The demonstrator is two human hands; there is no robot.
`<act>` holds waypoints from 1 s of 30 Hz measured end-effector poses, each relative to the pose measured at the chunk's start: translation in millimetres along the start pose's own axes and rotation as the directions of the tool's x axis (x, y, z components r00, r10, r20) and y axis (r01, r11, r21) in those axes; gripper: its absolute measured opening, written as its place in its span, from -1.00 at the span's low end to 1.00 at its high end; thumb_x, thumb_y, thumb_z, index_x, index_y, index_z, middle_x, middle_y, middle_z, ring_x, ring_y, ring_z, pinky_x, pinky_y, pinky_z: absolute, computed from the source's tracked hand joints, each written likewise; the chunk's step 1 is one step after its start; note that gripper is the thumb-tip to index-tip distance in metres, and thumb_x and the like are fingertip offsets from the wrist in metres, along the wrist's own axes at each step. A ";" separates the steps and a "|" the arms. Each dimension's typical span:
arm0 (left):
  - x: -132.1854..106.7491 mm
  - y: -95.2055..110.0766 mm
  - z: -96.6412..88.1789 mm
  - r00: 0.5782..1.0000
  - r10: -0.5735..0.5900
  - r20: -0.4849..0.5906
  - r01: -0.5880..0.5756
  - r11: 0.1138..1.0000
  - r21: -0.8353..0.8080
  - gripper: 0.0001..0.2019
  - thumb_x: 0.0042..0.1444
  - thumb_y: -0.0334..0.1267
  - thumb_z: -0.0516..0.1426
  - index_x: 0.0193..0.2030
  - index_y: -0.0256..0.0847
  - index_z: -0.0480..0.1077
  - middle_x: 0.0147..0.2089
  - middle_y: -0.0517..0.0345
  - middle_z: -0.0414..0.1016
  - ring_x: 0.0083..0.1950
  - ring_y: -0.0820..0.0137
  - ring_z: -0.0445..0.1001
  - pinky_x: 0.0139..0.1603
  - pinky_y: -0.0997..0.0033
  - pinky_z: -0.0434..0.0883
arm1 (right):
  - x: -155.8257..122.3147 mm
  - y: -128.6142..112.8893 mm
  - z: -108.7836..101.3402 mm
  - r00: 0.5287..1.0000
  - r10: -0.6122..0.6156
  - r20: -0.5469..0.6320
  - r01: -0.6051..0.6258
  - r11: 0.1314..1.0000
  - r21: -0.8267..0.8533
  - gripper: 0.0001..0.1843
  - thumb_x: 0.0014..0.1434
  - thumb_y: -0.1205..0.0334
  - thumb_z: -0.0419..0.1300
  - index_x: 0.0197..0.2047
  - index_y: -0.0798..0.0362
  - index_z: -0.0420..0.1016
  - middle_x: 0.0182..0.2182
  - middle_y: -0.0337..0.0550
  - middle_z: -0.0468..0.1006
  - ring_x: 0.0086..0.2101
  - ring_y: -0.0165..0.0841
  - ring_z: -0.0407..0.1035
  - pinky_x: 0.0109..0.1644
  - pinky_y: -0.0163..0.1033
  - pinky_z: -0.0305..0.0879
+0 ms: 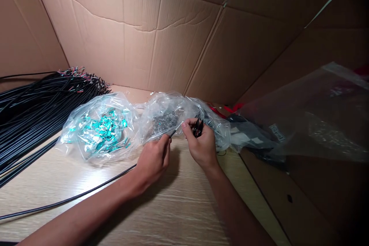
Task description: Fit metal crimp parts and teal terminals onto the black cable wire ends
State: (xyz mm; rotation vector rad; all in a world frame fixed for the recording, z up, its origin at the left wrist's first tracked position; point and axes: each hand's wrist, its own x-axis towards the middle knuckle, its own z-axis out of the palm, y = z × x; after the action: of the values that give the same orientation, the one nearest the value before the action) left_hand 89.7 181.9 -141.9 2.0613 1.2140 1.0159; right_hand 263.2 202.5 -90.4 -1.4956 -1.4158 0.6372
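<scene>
Black cable (86, 184) running in from the lower left across the table, gripped close to its end in the left hand (152, 161), thumb and fingers curled tightly around it, a short thin tip poking out past the fingertips toward the other hand. Right hand (200, 142) just beside it, raised slightly above the table, thumb and fingers pinching a small cluster of black parts (197, 127), too small and too hidden to identify. Both hands close together but apart, directly in front of a clear plastic bag of grey metal bits (163, 122), with the cable tip right at the near side of the bag. Left of that bag and touching it, a second clear bag of teal pieces (100, 130). Further left, a thick bundle of black cables (43, 103) with coloured wire ends at the far tip. Light wood-grain table (190, 207) beneath everything, cardboard box walls (129, 38) behind, and a loose clear plastic sheet (317, 115) hanging on the right
</scene>
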 end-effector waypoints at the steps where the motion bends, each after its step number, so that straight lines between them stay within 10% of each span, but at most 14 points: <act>1: 0.3 1.4 -1.0 1.000 -0.007 -0.004 0.007 1.000 -0.013 -0.71 0.57 -0.15 -0.12 -0.08 -0.17 0.35 -0.23 -0.01 0.57 -0.29 0.27 0.50 -0.23 0.29 0.19 | -2.5 -0.9 0.7 0.999 -0.040 -0.015 0.039 0.998 -0.039 -0.06 0.27 -0.50 0.11 -0.03 0.42 0.45 -0.25 -0.05 0.45 -0.36 -0.89 0.17 -0.27 -0.72 0.16; 10: 5.9 12.3 -10.7 0.993 -0.114 -0.008 0.111 0.975 -0.193 -0.66 0.55 -0.09 -0.07 -0.19 -0.20 0.38 -0.31 0.06 0.51 -0.33 0.32 0.38 -0.21 0.27 0.15 | -21.3 -7.9 10.3 0.947 -0.314 0.073 0.322 0.916 -0.238 -0.37 0.47 -0.13 0.04 -0.18 0.38 0.52 -0.20 -0.05 0.46 -0.27 -0.92 0.17 -0.19 -0.73 0.07; 18: 5.5 19.1 -14.7 0.994 -0.108 0.001 0.105 0.968 -0.229 -0.62 0.54 -0.03 -0.09 -0.16 -0.20 0.39 -0.28 0.06 0.50 -0.26 0.28 0.44 -0.15 0.27 0.23 | -13.3 -1.7 -5.3 0.979 -0.196 0.064 0.200 0.977 -0.073 -0.20 0.32 -0.33 0.22 0.18 0.31 0.49 -0.07 -0.02 0.47 -0.26 -0.88 0.24 -0.28 -0.75 0.18; 30: 3.4 19.6 -12.8 0.997 -0.079 0.015 0.081 0.971 -0.225 -0.64 0.55 -0.05 -0.09 -0.16 -0.19 0.38 -0.30 0.09 0.47 -0.29 0.31 0.39 -0.18 0.28 0.20 | -7.2 -4.5 -2.8 0.961 -0.268 0.062 0.274 0.950 -0.148 -0.34 0.39 -0.24 0.18 -0.09 0.31 0.65 -0.10 -0.08 0.50 -0.28 -0.93 0.20 -0.24 -0.75 0.11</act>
State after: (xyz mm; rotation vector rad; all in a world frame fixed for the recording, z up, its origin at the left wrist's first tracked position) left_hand 89.8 177.0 -118.7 1.8251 1.1138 1.0570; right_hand 262.1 194.3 -86.9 -1.3777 -1.6995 0.3960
